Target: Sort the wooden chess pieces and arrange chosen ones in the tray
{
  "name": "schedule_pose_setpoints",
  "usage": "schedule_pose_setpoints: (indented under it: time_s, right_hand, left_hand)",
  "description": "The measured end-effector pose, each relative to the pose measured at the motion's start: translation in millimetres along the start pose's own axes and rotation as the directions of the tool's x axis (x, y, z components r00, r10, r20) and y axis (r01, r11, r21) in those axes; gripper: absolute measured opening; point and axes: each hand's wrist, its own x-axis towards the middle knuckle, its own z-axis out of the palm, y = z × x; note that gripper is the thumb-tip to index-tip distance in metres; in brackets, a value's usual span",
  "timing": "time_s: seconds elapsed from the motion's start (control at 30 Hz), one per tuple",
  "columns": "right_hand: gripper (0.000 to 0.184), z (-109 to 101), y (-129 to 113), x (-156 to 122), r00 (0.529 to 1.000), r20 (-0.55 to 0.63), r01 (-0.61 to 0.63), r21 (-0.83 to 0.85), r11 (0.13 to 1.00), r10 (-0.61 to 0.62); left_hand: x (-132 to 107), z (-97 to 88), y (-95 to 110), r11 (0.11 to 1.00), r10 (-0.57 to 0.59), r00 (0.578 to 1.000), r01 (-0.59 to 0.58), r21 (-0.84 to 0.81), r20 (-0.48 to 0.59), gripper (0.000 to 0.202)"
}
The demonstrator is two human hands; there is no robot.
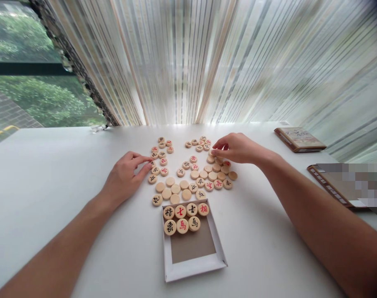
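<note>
My left hand (124, 176) is at the left edge of the scattered xiangqi pieces, index finger and thumb in a pinch at the rim of a piece (152, 164) with a black character. My right hand (236, 147) reaches in from the right, thumb and fingers closed on a pale xiangqi piece (212, 152) above a stack; its marking does not show. Near me lies a shallow white box tray (196, 265). Its two rows of face-up pieces, such as a red horse piece (182, 226), fill the far part, the second row shorter.
Several xiangqi pieces lie loose between my hands, some face up, others blank side up (175, 189). At the right are a flat box (300, 138) and a brown-edged box part (327, 186), partly blurred out. A striped curtain (176, 62) hangs behind the white table (67, 165).
</note>
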Motion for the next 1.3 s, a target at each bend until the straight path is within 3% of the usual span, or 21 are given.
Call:
schedule_pose_setpoints:
  time_s: [0.6, 0.9, 1.07, 1.3]
  right_hand:
    - [0.025, 6, 0, 1, 0.996, 0.022, 0.082, 0.03, 0.996, -0.082]
    - [0.01, 16, 0, 5, 0.971, -0.165, 0.179, 0.041, 0.983, -0.17]
    - [0.015, 18, -4, 5, 0.946, -0.236, 0.238, 0.043, 0.97, -0.221]
    - [0.032, 7, -1, 1, 0.963, -0.143, 0.237, 0.054, 0.97, -0.227]
  left_hand:
    - [-1, 0.1, -4, 1.0, -0.008, 1.0, 0.008, -0.009, -0.012, 0.041]
    - [-1, 1.1, -4, 1.0, -0.018, 1.0, 0.018, -0.022, -0.009, 0.041]
    - [-2, 0.2, -4, 1.0, -0.022, 1.0, 0.022, -0.017, -0.008, 0.042]
    - [-1, -0.6, -3, 1.0, -0.018, 1.0, 0.018, -0.023, -0.009, 0.042]
